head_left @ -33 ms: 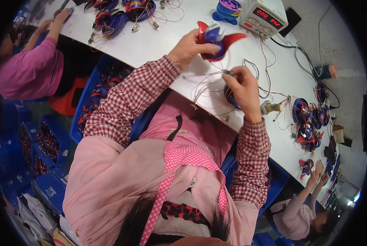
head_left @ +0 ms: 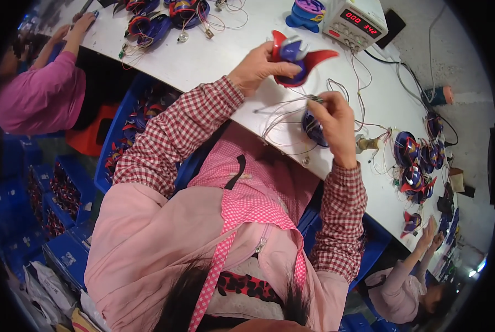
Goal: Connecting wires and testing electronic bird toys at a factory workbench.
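My left hand (head_left: 262, 67) is closed around a red, purple and silver plastic figure part (head_left: 295, 55), thumb across its front, raised above the white table. A pointed red wing sticks out to its right. Lower and to the right, my right hand (head_left: 336, 124) pinches a bundle of thin wires (head_left: 315, 99), whose loose ends trail left over the table's near edge. Beneath that hand a dark purple round part (head_left: 314, 127) lies on the table, partly covered by the fingers. Whether the wires join either part I cannot tell.
A power supply with red digits (head_left: 358, 23) stands at the back, beside a blue spool holder (head_left: 305, 13). Several wired figure parts (head_left: 412, 157) lie on the right, others (head_left: 154, 27) far left. Blue bins (head_left: 108, 152) hold more below the table (head_left: 231, 33). Co-workers sit on both sides.
My left hand has shifted slightly right with the figure part. My right hand and the wires have also moved a little right, showing more of the dark purple part.
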A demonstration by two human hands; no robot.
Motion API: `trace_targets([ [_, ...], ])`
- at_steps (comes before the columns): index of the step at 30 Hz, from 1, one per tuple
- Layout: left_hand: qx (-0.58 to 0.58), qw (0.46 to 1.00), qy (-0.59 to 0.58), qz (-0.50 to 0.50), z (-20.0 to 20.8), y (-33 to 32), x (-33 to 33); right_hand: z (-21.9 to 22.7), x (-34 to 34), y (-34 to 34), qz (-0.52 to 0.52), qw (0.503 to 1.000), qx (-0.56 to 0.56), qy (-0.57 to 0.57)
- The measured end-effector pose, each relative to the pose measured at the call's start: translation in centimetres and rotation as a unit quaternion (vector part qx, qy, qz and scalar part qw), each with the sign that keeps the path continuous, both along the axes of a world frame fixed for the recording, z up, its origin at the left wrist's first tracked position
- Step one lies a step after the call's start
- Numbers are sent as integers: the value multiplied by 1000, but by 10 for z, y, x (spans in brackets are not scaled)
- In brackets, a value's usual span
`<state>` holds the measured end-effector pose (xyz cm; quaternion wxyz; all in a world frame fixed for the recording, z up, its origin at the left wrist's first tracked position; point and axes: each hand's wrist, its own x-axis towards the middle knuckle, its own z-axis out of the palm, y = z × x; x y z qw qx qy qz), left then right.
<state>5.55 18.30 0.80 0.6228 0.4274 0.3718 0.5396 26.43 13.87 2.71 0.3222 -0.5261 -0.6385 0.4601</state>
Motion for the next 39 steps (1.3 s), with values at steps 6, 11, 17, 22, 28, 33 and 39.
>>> trace_targets([
  [6, 25, 988, 57, -140, -9, -16, 52, -21, 50, -4, -145, 985, 82, 49],
  [11, 52, 980, 149, -123, -33, -26, 67, -35, 44, -11, -137, 872, 326, -337],
  [17, 130, 929, 339, -69, -35, -32, 73, -42, 52, -12, -129, 922, 294, -217],
  [22, 115, 992, -1, -60, -10, -58, 68, 12, 17, -15, -160, 914, 344, -141],
  [28, 53, 966, -247, -55, 24, -70, 28, 51, -35, -24, -74, 969, 219, 90],
  [33, 73, 969, -231, 53, 72, -90, -84, 62, -53, -30, 62, 974, 62, 211],
  [39, 194, 938, -19, 288, 101, -63, -271, -9, -50, -22, 24, 961, 204, -187],
])
